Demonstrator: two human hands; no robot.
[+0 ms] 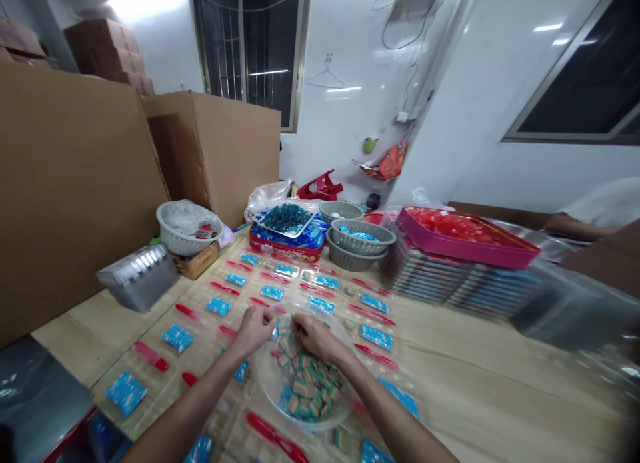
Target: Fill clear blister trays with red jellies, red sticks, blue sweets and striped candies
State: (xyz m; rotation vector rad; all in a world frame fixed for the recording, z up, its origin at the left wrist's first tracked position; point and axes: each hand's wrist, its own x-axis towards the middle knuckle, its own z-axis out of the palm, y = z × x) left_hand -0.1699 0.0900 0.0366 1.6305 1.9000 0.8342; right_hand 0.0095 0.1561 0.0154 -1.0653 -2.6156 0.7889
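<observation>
Both hands meet over the far rim of a clear plastic bowl (267, 383) filled with small rainbow-striped candies (307, 383). My left hand (255, 330) is curled closed at the bowl's far left edge, its fingers pinched together on something too small to name. My right hand (313, 336) is curled over the candies at the bowl's far side, fingers closed down among them. The bowl sits on clear plastic trays (280, 290) laid out in rows, each holding blue packets (177, 338) and red sticks (150, 356).
Large cardboard boxes (75, 183) stand along the left. A white basket (187, 226), a tray of teal candies (286, 218), grey baskets (361, 240) and a pink tray of red items (465, 240) on stacked packs line the back. Another person's arm (590, 223) shows at right.
</observation>
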